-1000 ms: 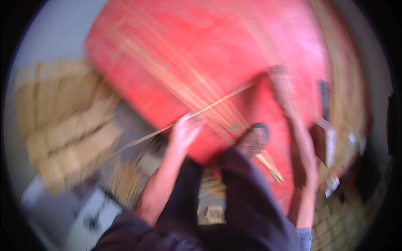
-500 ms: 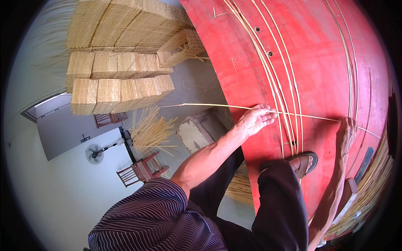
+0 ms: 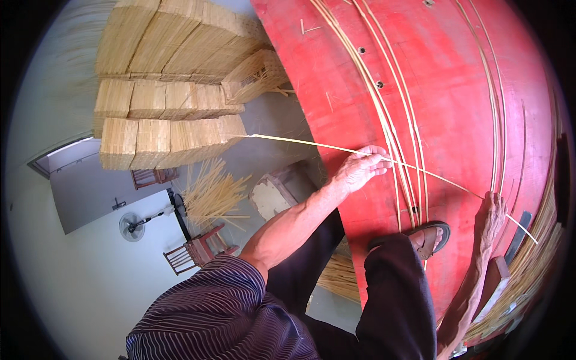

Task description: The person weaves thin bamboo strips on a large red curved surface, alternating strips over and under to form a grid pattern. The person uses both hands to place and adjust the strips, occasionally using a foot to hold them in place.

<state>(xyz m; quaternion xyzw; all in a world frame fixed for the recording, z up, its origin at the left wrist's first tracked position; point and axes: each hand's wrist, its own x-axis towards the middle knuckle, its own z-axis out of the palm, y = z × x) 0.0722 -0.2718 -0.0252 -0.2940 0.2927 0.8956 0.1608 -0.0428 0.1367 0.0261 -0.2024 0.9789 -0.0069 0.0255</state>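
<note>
A long thin bamboo strip (image 3: pixel 445 179) runs between both hands, slanting across several other strips (image 3: pixel 384 114) that lie lengthwise on a red board (image 3: pixel 444 120). My left hand (image 3: pixel 363 167) is closed on it with thumb and fingers, over the lengthwise strips near the board's left edge. Farther right and lower, my right hand (image 3: pixel 492 211) grips the same strip, and its end sticks out past the knuckles. My foot in a brown sandal (image 3: pixel 431 237) stands on the lengthwise strips. Two more strips (image 3: pixel 494 120) lie at the board's right side.
Stacks of flat woven bamboo pieces (image 3: pixel 174 141) stand on the floor at left. Near them are a loose bundle of strips (image 3: pixel 211 195), a wooden chair (image 3: pixel 201 247) and a fan (image 3: pixel 132 227). A long bundle of strips (image 3: pixel 528 264) lies along the right edge, beside a wooden block (image 3: pixel 495 282).
My right hand has moved down toward me, so the held strip now slopes more steeply to the right. The strip's left end has risen. My left hand stays near the same spot.
</note>
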